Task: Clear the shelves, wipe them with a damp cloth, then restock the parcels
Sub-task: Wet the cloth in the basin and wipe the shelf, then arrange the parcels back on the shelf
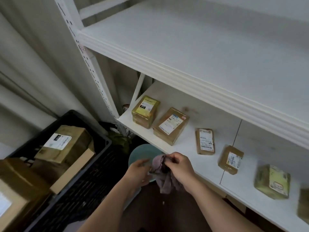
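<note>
Left hand (139,171) cupped — right hand (179,166) pinching.

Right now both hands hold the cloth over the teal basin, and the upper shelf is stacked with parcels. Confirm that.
Not quite. The head view shows the upper shelf bare; the parcels lie on the lower shelf. The rest stands: the left hand and right hand hold the cloth over the teal basin.

**Layout at shelf unit, head view**

Upper shelf (200,47) sits above lower shelf (192,144). On the lower shelf, parcels in a row left to right: first (145,111), second (170,125) just beside it, third (205,141), fourth (231,159), fifth (272,181), apart from one another. Crate (100,144) stands left of the unit, boxes (65,143) in it. Basin (142,153), possibly on the floor, between crate and lower shelf. Both hands at a cloth (164,174) above the basin.
</note>
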A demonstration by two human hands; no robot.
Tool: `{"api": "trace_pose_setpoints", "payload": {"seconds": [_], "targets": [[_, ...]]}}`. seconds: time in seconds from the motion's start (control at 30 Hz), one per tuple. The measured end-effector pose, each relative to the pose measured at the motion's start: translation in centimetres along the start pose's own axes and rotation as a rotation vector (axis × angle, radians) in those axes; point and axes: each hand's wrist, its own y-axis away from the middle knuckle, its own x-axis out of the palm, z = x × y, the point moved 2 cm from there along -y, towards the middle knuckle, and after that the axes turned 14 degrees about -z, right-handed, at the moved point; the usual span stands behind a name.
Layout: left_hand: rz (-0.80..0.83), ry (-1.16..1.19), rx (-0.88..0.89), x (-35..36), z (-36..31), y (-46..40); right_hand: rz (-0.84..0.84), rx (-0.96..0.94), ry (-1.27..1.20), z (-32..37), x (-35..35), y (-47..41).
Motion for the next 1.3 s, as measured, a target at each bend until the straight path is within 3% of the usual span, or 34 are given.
{"api": "trace_pose_setpoints", "payload": {"seconds": [0.13,0.33,0.47,0.83,1.13,1.3], "targets": [[0.02,0.039,-0.064,-0.1,1.3,-4.5,0.011,-0.074,0.16,-1.9,4.2,-3.2],[-0.046,0.219,-0.141,-0.2,3.9,-11.0,0.039,-0.026,0.172,-4.8,9.9,-8.2],[-0.168,0.289,-0.195,-0.4,5.6,-14.5,0.09,0.001,0.19,-6.7,13.1,-11.2],[-0.245,0.232,-0.222,-1.7,6.6,-18.2,0.189,0.113,0.221,-9.0,16.2,-14.2],[-0.328,0.276,-0.091,-2.3,3.9,-16.3,0.238,0.152,0.186,-6.3,15.7,-14.0],[-0.409,0.029,0.073,-4.6,2.0,-15.0,0.227,0.173,0.242,-2.8,15.1,-12.5]]}}
